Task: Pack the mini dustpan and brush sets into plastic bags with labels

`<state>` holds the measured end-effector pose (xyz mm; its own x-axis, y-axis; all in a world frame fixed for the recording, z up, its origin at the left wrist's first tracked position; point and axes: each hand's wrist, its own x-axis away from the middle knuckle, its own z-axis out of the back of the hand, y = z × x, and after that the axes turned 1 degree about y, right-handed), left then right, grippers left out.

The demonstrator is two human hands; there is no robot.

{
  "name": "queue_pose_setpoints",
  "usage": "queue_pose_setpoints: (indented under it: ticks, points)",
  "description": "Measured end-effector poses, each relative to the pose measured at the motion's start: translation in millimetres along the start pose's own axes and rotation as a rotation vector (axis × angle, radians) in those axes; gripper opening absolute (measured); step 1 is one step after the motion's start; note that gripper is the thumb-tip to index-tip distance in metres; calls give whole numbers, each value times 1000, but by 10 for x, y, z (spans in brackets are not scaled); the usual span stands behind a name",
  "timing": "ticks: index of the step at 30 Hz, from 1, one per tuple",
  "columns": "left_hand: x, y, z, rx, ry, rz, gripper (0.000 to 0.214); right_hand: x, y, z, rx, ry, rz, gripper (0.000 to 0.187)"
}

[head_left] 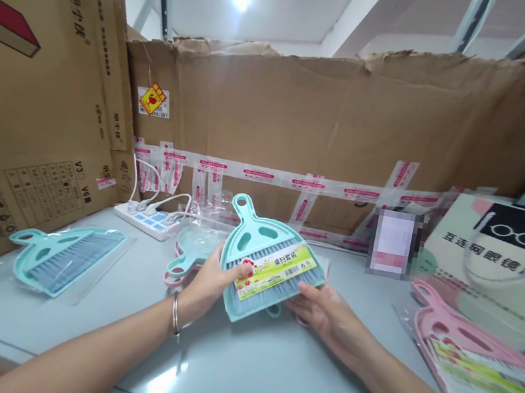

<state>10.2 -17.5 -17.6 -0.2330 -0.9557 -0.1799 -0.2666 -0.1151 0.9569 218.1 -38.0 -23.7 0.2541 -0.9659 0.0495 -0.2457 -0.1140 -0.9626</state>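
Held teal dustpan-and-brush set (278, 252) tilted above table (231, 374), handle (245, 211) upward | clamped fingers of left hand (209, 282) on left rim, thumb over label (279, 275); pinched lower right corner with thumb and fingers of right hand (326, 311) | judged light, stiff, slightly slippery, hardly fragile, soft only at bristles (275, 295) | rated rims or handle best hold

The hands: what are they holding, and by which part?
A turquoise dustpan and brush: left hand at its left edge, thumb on the label; right hand at its lower right edge.
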Motion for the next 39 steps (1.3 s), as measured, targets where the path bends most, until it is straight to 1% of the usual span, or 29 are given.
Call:
queue_pose_setpoints:
  ticks: [3,6,9,12,15,20,22,24,27,28,29,30,31,32,33,35,37,39]
  points:
    - [11,-77,-22,-60,-12,-40,60,48,118,-187,-204,23,-50,36]
    - [33,-130,-40,-157,-17,-57,61,43,146,-239,-318,97,-90,33]
    - [65,-124,-80,-238,-15,-62,59,43,146,-188,-341,125,-91,30]
    - [91,-70,-121,-298,-3,-61,57,55,148,-147,-343,126,-76,27]
    - [103,-36,-134,-343,-29,-77,58,59,159,-148,-362,139,-84,28]
    - [104,-77,-89,-442,-76,-83,59,53,174,-160,-349,186,-89,32]
    - [79,-17,-29,-543,-96,-92,54,53,164,-134,-330,200,-85,31]
    - [13,151,68,-709,-53,-155,47,46,144,-83,-316,219,-84,29]
    - [-169,525,249,-1082,293,-388,41,17,101,20,-302,255,-58,25]
    - [-249,633,301,-1216,349,-427,39,4,84,52,-303,264,-38,25]
    - [-336,712,341,-1373,335,-408,38,-9,67,79,-307,271,-18,25]
    - [-427,752,366,-1541,289,-342,38,-18,50,101,-313,278,2,25]
    - [-520,751,377,-1706,198,-244,39,-25,33,119,-323,287,19,26]
    - [-614,713,374,-1851,70,-133,44,-28,19,132,-332,296,29,26]
    - [-707,645,364,-1904,-15,-57,50,-29,7,144,-341,305,38,26]
    - [-881,473,338,-1950,-120,47,57,-27,-7,162,-357,314,56,26]
    - [-1027,333,333,-1982,-160,125,55,-29,-6,179,-361,316,60,27]
    - [-1125,271,363,-1999,-179,179,46,-35,3,194,-355,316,50,27]
